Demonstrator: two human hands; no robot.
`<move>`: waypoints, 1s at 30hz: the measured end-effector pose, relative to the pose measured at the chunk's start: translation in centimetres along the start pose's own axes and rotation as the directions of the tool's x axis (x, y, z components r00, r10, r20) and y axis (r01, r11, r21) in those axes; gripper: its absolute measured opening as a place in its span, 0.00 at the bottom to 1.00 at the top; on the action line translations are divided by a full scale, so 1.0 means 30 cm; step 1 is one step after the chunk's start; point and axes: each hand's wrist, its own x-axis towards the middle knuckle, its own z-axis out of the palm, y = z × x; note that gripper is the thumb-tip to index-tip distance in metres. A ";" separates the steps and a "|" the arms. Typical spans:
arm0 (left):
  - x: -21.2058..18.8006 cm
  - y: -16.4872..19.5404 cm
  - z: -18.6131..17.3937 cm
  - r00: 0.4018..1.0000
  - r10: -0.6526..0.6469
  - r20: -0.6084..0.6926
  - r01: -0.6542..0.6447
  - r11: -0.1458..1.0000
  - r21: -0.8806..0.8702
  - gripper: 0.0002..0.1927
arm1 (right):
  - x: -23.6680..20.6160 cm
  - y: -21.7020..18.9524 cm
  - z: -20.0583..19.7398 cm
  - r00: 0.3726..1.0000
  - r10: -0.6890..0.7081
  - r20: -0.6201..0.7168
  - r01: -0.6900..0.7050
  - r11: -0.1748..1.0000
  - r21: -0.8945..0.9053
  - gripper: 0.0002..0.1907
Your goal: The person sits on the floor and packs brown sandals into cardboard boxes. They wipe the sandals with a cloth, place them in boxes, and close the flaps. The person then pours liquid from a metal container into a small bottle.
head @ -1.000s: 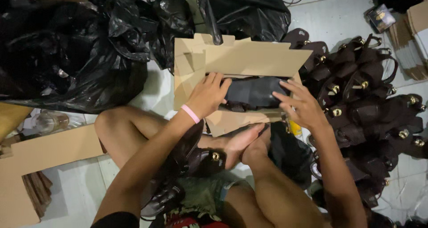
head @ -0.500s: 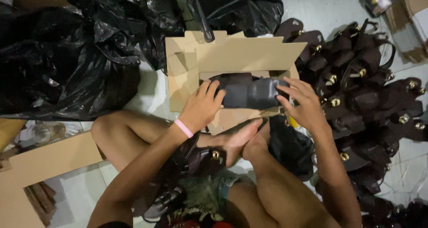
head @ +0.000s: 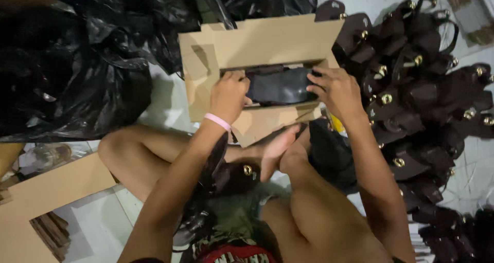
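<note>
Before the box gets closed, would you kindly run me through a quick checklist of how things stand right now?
1. Left hand on the dark bag: ok, it presses the bag's left end.
2. Right hand on the bag: ok, it grips the right end.
3. Bag seated in the cardboard box: cannot tell, the hands cover both ends.
4. Box flaps clear of the bag: ok, the top flap stands open behind it.
5. Next bag within reach: ok, the pile of dark bags lies just right of the box.
6. Box steady: cannot tell, its base is hidden.
</note>
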 end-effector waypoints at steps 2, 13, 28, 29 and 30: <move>-0.036 -0.008 -0.014 1.000 0.016 -0.026 -0.018 0.998 -0.067 0.18 | -0.033 0.013 0.013 0.999 0.030 -0.042 -0.024 0.992 0.126 0.15; -0.192 -0.147 -0.018 0.983 -0.183 -0.027 0.069 0.497 -0.865 0.35 | -0.178 0.083 0.066 0.902 0.376 0.210 -0.399 0.545 0.738 0.18; 0.032 -0.116 -0.145 0.990 -0.083 0.115 0.083 0.997 0.002 0.29 | -0.059 0.134 -0.075 0.949 -0.138 0.282 0.089 0.980 0.178 0.39; 0.034 -0.117 -0.143 0.981 -0.125 0.146 0.122 0.992 0.030 0.25 | -0.051 0.136 -0.072 0.944 -0.154 0.291 0.116 0.983 0.143 0.40; 0.037 -0.121 -0.140 0.970 -0.162 0.178 0.155 0.986 0.055 0.21 | -0.043 0.137 -0.068 0.934 -0.138 0.330 0.093 0.984 0.150 0.41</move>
